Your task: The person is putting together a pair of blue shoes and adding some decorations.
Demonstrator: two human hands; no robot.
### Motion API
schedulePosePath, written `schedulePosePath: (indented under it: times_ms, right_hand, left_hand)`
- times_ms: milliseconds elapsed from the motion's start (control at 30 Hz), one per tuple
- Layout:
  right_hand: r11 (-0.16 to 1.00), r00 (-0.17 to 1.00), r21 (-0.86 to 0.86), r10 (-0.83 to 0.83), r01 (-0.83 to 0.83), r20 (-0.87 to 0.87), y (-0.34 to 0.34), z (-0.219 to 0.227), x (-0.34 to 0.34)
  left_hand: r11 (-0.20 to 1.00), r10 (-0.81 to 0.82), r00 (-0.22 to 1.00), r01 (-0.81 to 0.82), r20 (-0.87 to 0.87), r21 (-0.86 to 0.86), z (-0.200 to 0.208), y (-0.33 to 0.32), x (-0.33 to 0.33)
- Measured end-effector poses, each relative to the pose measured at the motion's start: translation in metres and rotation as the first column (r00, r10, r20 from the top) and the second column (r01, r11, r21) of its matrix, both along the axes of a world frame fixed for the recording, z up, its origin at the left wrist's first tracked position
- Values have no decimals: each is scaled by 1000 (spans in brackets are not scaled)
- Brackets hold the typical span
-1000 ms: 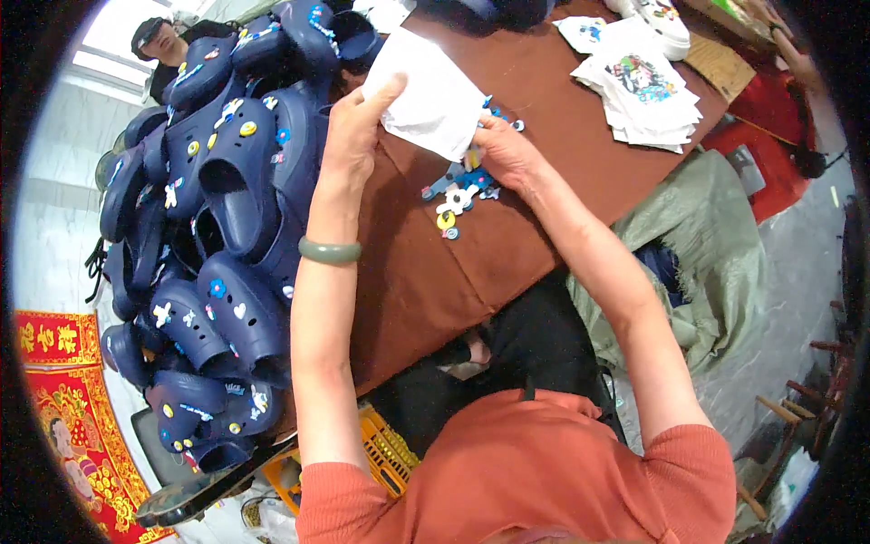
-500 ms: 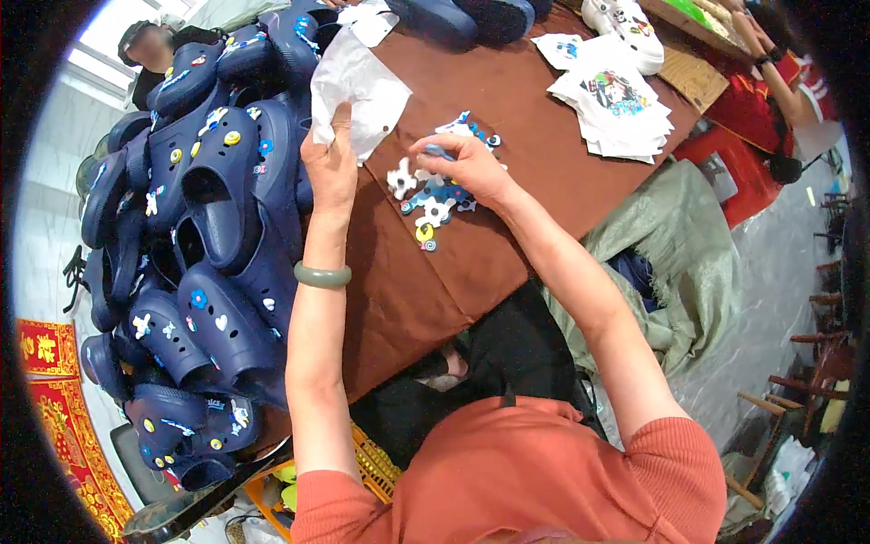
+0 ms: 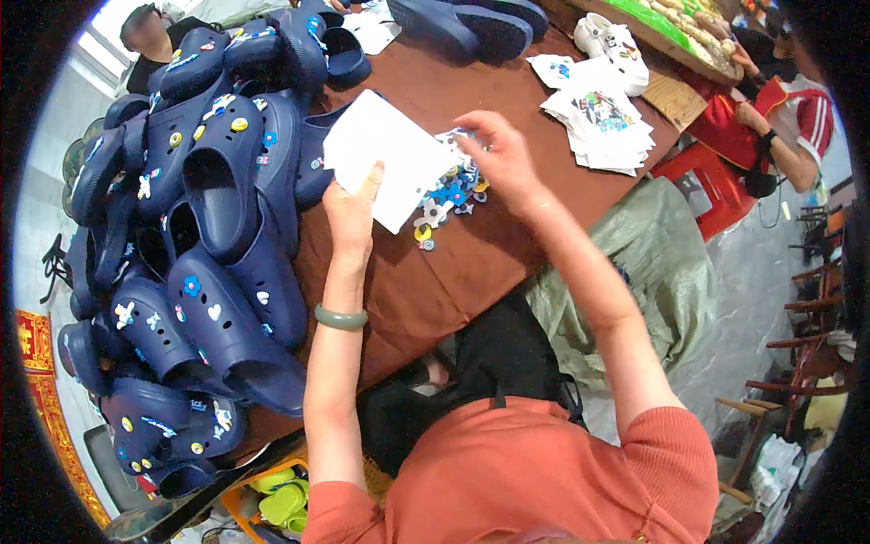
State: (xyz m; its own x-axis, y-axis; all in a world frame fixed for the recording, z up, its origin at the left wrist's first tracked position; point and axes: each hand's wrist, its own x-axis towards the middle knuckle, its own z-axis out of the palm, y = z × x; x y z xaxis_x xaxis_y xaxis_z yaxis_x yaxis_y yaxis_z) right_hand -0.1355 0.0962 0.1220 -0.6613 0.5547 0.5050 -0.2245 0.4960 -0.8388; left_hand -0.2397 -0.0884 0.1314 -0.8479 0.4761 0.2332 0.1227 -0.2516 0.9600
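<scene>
My left hand [image 3: 353,210] is closed on a white square sheet [image 3: 390,159], with the thumb lying on its face. The sheet tilts over the left side of a pile of shoe charms [image 3: 444,201] and hides part of it. The charms are blue, white and yellow, some flower-shaped. My right hand [image 3: 507,165] hovers at the right of the pile, beside the sheet's edge. Its thumb and forefinger are apart, and nothing shows between them.
Navy clogs [image 3: 217,181] with charms are heaped at the left. More navy clogs [image 3: 480,29] lie at the far edge. At the right are a stack of printed white cards [image 3: 603,122] and a white clog [image 3: 625,63]. People sit at the far left and right.
My left hand has lowered and moved right, bringing the sheet flatter over the charms. My right hand has moved right, and the small blue piece no longer shows in its fingers.
</scene>
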Motion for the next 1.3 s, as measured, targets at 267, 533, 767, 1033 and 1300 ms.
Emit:
schedulePosePath:
  times_ms: [267, 533, 767, 1033, 1300]
  right_hand:
    - [570, 436, 803, -775, 171, 458, 190, 14, 95]
    - [834, 572, 497, -535, 240, 622, 205, 12, 111]
    - [891, 987, -426, -140, 158, 75, 265, -32, 130]
    - [541, 946, -805, -51, -244, -320, 276, 2, 165]
    - [779, 483, 622, -577, 81, 658, 240, -2, 118]
  left_hand:
    - [891, -449, 847, 447, 285, 76, 22, 69, 23]
    - [665, -736, 517, 433, 437, 608, 9, 240, 65]
    - [725, -681, 543, 403, 492, 558, -52, 333, 107]
    - [846, -530, 705, 480, 471, 233, -43, 336, 110]
    - [861, -334, 939, 271, -77, -431, -39, 350, 110]
